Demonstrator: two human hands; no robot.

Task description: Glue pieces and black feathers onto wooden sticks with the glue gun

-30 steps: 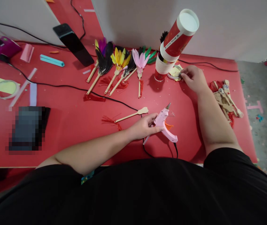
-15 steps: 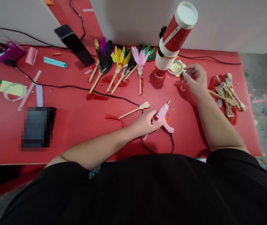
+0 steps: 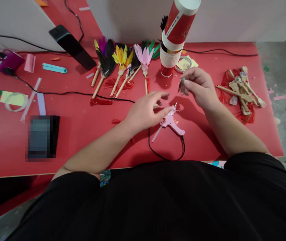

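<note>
One glue gun, six fans

Left hand loosely spread, gripping nothing — the glue gun lies at its four o'clock. Right hand, fingers curled, pinches one small dark piece. The fans lie at the left hand's eleven o'clock; two stacked cups stand at the right's eleven — lettering too small to read.

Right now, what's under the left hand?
Red tassel strands show by the wrist of the left hand; the pink glue gun is partly overlapped by the thumb, nozzle visible. What the strands attach to is covered, can't tell.
</note>
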